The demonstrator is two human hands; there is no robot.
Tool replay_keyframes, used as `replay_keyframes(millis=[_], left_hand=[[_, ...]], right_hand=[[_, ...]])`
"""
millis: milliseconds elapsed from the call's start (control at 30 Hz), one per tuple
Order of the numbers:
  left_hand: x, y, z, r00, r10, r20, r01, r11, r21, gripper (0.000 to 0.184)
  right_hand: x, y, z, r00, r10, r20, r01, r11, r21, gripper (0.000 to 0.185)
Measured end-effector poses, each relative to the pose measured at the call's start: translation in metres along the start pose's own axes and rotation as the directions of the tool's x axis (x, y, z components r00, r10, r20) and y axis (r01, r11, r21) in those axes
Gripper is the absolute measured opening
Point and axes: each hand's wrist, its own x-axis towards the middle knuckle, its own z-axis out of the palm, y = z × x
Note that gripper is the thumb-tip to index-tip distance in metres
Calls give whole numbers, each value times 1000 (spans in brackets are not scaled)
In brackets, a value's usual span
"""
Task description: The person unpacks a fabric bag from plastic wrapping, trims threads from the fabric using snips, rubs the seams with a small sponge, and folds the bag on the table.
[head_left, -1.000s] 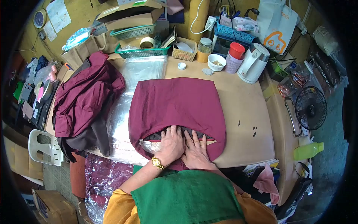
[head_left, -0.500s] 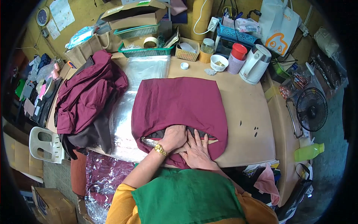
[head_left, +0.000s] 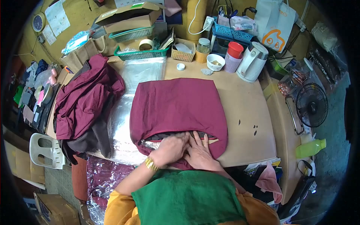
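Observation:
A folded maroon garment [head_left: 180, 105] lies flat on the table in front of me, its lower edge parted in a wide slit with dark lining [head_left: 165, 135] inside. My left hand [head_left: 170, 148], a gold watch at its wrist, is closed at the slit, fingers bunched against my right hand. What those fingers hold, if anything, is hidden. Flat on the garment's lower flap rests my right hand [head_left: 200, 153], fingers spread and tips reaching the slit. A pale, shiny strip [head_left: 150, 144] shows at the slit's left end.
Clear plastic sheets [head_left: 123, 112] lie under the garment's left side. Beyond them is a heap of maroon and dark clothing [head_left: 84, 101]. Along the back stand green baskets [head_left: 140, 54], a jar [head_left: 203, 48], a white bowl [head_left: 215, 62] and a white kettle [head_left: 253, 62].
My left hand has drawn back from inside the slit and turned, its fingers now bunched at the edge. My right hand stays nearly in place. The whole view has shifted slightly.

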Motion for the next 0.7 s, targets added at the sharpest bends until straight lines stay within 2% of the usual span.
replay_keyframes(millis=[33,67,100,133,167,200,233,267,300,367,433,467,500,567,600,633,700], left_hand=[[-19,-1,-2,969,132,-208,-156,982,-104,26],[-35,-9,-5,967,95,-236,-62,988,144,48],[-45,0,-23,923,-98,-373,214,934,285,64],[-55,-10,-30,872,-216,-440,340,913,225,67],[-69,-31,-29,841,-361,-403,475,850,228,67],[-80,-38,-41,817,-455,-354,537,824,180,54],[-89,-42,-50,785,-544,-297,599,790,134,42],[-97,-49,-46,784,-546,-295,600,788,137,42],[-104,-57,-34,826,-507,-247,521,854,-13,35],[-100,-44,-30,875,-400,-271,363,915,-178,19],[-88,-28,-23,878,-390,-277,308,904,-295,15],[-82,-20,-21,870,-384,-308,280,900,-333,14],[-78,-12,-20,859,-431,-274,303,862,-407,14],[-70,-4,-16,856,-420,-302,260,854,-451,13],[-69,-2,-16,861,-411,-300,250,855,-454,13],[-68,1,-15,853,-420,-311,243,846,-475,13],[-67,3,-11,848,-424,-318,231,836,-499,13]], right_hand=[[-3,3,-2,1000,3,0,-3,1000,10,62],[-6,6,-8,998,-8,-58,14,993,119,61],[-9,11,-16,993,-14,-116,40,974,224,60],[-10,15,-28,988,-20,-155,50,980,195,60],[-9,25,-39,988,53,-144,1,937,350,59],[-8,37,-48,985,122,-119,-47,867,496,57],[-5,51,-54,968,173,-181,-54,849,525,49],[0,66,-61,943,228,-243,-58,831,554,40],[7,78,-69,949,212,-231,-27,789,613,30],[21,77,-77,874,235,-425,-14,887,461,18],[29,57,-82,842,79,-534,102,948,301,14],[28,36,-85,899,64,-432,139,896,421,14],[25,18,-79,976,109,-190,13,838,545,20],[22,-8,-56,995,-31,-92,76,842,534,28],[21,-17,-50,992,-34,-123,89,876,475,36],[23,-17,-34,991,17,-136,65,817,574,36],[25,-18,-13,973,81,-217,148,504,851,30]])
